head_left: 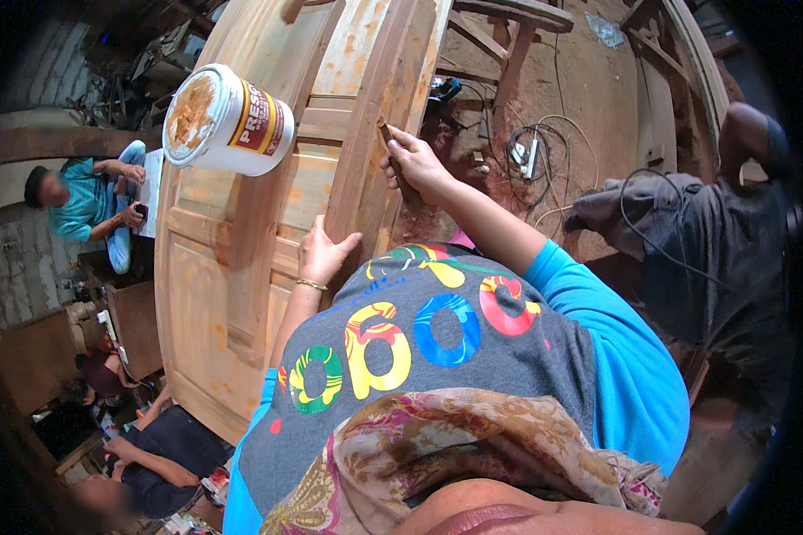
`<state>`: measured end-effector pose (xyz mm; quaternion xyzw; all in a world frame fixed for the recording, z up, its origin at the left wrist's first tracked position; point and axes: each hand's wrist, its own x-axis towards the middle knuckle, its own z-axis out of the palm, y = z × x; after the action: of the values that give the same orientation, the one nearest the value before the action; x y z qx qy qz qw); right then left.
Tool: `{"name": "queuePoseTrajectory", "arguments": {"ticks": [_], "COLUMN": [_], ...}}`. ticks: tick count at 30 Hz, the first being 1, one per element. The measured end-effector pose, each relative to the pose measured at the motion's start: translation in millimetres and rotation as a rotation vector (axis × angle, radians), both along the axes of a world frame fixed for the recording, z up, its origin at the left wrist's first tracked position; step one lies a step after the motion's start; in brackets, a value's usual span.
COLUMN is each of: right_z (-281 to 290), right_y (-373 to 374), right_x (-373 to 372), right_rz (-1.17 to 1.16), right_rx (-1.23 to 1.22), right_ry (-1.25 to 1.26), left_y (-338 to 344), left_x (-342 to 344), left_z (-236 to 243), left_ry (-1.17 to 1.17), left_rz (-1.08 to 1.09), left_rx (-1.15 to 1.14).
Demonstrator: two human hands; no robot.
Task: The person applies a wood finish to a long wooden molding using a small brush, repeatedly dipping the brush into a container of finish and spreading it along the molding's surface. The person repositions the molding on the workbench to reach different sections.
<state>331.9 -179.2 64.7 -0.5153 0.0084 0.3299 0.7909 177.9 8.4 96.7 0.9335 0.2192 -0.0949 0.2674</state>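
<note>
Wooden door, panelled and pale, lies broad face up in front of the person, reaching from beside the body to the top of the view. Orange-brown patches are scattered over its panels and crosspieces, so by the look of it much of the face has already been treated. A long brown board along the side nearest the hands is darker and shows far fewer of those patches; I would judge this stretch the least finished, and the work as a whole partly done.

The right hand is beside that board, its fingers closed around a thin dark strip whose upper end points away from the body. The left hand lies at the near end of the board, thumb spread away from the fingers; its fingertips are poorly shown, so I cannot tell whether they grip the wood or only lean on it.

A white tub stands on the door, away from both hands. Orange-brown paste is heaped or smeared across its top, much like the patches in colour, so some material seems to be left.
</note>
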Motion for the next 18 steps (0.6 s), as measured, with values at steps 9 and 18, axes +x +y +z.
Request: {"name": "queuePoseTrajectory", "arguments": {"ticks": [9,18], "right_z": [-2.5,-4.6], "right_y": [15.6,26.6], "right_x": [-10.4,-13.2], "right_rz": [-0.129,-0.164], "right_rx": [-0.053,-0.06], "right_ry": [-0.024,-0.015], "left_y": [-21.7,-26.3], "left_x": [0.5,4.1], "left_z": [-4.4,-1.1], "left_ry": [0.1,0.101], "left_rz": [-0.076,-0.054], "left_rx": [0.263,0.27]}}
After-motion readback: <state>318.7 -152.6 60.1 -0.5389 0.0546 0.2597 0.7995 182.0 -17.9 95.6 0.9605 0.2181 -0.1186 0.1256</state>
